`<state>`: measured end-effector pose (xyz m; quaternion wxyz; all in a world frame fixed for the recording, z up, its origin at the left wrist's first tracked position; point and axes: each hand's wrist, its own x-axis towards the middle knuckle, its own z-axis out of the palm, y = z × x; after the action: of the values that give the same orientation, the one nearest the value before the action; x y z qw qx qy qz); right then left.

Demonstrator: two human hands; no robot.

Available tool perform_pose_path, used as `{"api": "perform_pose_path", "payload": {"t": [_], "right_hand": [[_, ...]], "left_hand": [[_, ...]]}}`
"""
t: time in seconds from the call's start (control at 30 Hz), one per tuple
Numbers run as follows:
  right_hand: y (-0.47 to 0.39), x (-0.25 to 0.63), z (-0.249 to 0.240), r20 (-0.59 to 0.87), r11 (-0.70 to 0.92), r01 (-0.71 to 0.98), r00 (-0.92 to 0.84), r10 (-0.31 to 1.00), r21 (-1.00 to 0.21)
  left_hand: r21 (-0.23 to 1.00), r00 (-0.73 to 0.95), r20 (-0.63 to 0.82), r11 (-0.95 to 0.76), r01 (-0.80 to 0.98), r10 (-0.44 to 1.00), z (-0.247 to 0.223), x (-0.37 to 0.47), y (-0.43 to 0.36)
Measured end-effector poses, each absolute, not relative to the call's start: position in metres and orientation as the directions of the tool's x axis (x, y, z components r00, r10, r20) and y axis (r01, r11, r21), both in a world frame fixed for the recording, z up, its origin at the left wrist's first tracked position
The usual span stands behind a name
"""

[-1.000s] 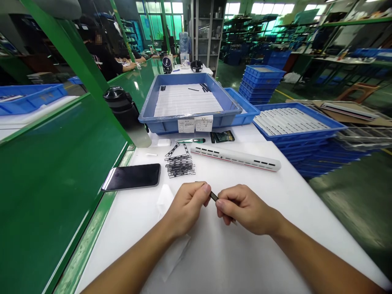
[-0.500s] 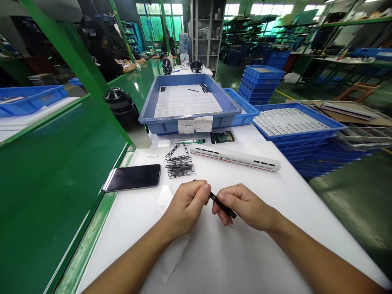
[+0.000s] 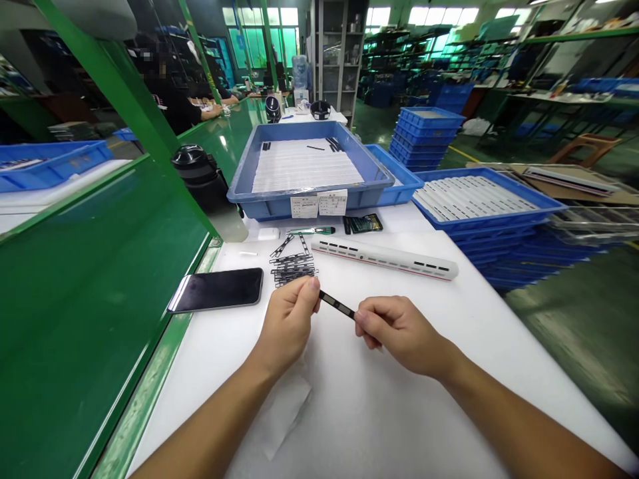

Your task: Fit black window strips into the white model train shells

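Note:
Between my two hands stretches a thin black strip point(image 3: 337, 305) with pale rectangles along it. The fingers of my left hand point(image 3: 292, 313) are closed on its upper left end, and my right hand point(image 3: 394, 329) pinches the lower right end. Just beyond my left hand lies a pile of black slotted frames point(image 3: 293, 267), partly covered by that hand. A long white bar point(image 3: 384, 259) with rows of dark slots and a red line rests behind my right hand. Under my left forearm is a crumpled translucent sheet point(image 3: 287, 406).
A black phone point(image 3: 217, 290) lies at the left edge, near a dark bottle point(image 3: 207, 189). A green-handled cutter point(image 3: 317, 231) and a small dark packet point(image 3: 363, 223) lie before a blue bin point(image 3: 269, 205) of white bars. Stacked blue trays point(image 3: 494, 223) stand right. A person point(image 3: 172, 100) sits far left.
My left hand has moved up and left, and the hands are farther apart. More of the strip now shows between them, with its pale rectangles visible.

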<state>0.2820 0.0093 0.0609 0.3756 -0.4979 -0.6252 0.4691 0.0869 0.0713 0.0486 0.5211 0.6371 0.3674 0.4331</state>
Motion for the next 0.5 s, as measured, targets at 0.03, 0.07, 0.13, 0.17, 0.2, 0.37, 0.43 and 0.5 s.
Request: {"api": "perform_pose_path", "payload": {"t": [0.03,0.07,0.13,0.17,0.2,0.37,0.43,0.5], "right_hand": [[0.009,0.282,0.061,0.029,0.089,0.29,-0.207,0.978,-0.953],[0.009,0.282,0.061,0.058,0.116,0.307,-0.193,0.979,-0.945],[0.009,0.282,0.062,0.098,0.152,0.327,-0.174,0.98,-0.933],[0.009,0.283,0.062,0.107,0.159,0.334,-0.171,0.979,-0.929],[0.009,0.283,0.063,0.113,0.167,0.345,-0.172,0.979,-0.924],[0.01,0.285,0.065,0.209,0.245,0.426,-0.13,0.969,-0.871],[0.01,0.285,0.066,0.296,0.296,0.458,-0.075,0.952,-0.838],[0.01,0.285,0.066,0.366,0.334,0.48,-0.028,0.93,-0.811]], "left_hand": [[0.984,0.354,0.161,-0.176,0.011,0.921,0.048,0.087,0.071],[0.986,0.356,0.152,-0.165,0.006,0.922,0.049,0.088,0.07],[0.988,0.356,0.142,-0.156,0.012,0.924,0.05,0.088,0.069],[0.985,0.35,0.147,-0.168,0.03,0.925,0.052,0.088,0.069],[0.98,0.341,0.163,-0.192,0.052,0.926,0.054,0.088,0.068],[0.931,0.325,0.331,-0.363,0.041,0.886,0.06,0.086,0.069],[0.91,0.313,0.4,-0.414,-0.024,0.861,0.061,0.085,0.069],[0.879,0.288,0.468,-0.473,-0.057,0.835,0.061,0.083,0.07]]}}
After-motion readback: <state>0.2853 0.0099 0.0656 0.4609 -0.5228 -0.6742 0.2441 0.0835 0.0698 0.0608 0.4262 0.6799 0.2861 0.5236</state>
